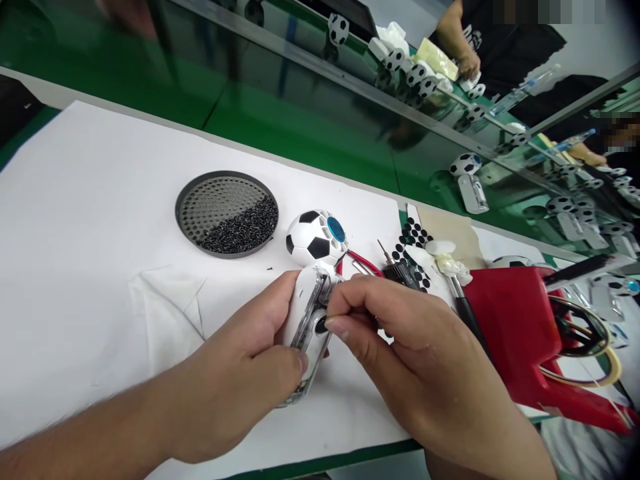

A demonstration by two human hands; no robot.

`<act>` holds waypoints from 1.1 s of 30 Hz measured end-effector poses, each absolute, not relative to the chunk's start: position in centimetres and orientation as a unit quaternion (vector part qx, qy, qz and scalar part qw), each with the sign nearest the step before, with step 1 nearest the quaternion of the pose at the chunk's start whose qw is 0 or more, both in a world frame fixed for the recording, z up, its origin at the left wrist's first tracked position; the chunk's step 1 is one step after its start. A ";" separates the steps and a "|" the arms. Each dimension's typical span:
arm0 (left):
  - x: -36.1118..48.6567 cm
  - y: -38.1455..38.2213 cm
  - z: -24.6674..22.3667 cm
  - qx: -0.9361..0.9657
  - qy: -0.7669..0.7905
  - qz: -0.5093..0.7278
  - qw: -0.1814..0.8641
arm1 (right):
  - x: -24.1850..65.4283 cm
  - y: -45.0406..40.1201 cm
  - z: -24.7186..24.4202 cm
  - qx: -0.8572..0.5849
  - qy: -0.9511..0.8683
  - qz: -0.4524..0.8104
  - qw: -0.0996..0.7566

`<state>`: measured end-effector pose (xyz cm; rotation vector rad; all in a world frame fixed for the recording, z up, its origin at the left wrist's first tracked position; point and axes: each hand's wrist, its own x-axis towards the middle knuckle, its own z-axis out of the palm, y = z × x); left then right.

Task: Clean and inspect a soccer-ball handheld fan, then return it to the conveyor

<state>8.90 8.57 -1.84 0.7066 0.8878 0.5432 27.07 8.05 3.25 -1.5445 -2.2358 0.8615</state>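
My left hand (240, 373) grips a white and clear plastic casing (307, 327) upright, its fingers wrapped around the back. My right hand (405, 340) pinches the casing from the right, with the fingertips next to a small round black part (321, 325). Just above the casing sits a black-and-white soccer-ball shell (316, 239) with a blue disc on its side. Red wires (363, 262) run from behind it to the right. My hands hide the lower middle of the casing.
A round dark mesh tray (227, 213) holding black granules lies on the white paper sheet (90, 200). To the right are black dot stickers (411, 247), a small screwdriver (395, 270) and a red plastic holder (515, 333). Beyond a metal rail (350, 83), co-workers' hands (469, 65) work among soccer-ball units.
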 end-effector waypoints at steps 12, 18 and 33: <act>8.7 8.6 -1.7 0.334 0.425 0.234 0.808 | 27.6 8.3 3.8 -0.519 -0.762 0.360 0.146; 8.7 8.5 -1.9 0.337 0.418 0.240 0.809 | 27.6 8.2 3.7 -0.517 -0.773 0.343 0.134; 8.4 8.7 -2.4 0.371 0.382 0.215 0.819 | 27.3 7.8 3.4 -0.539 -0.769 0.320 0.130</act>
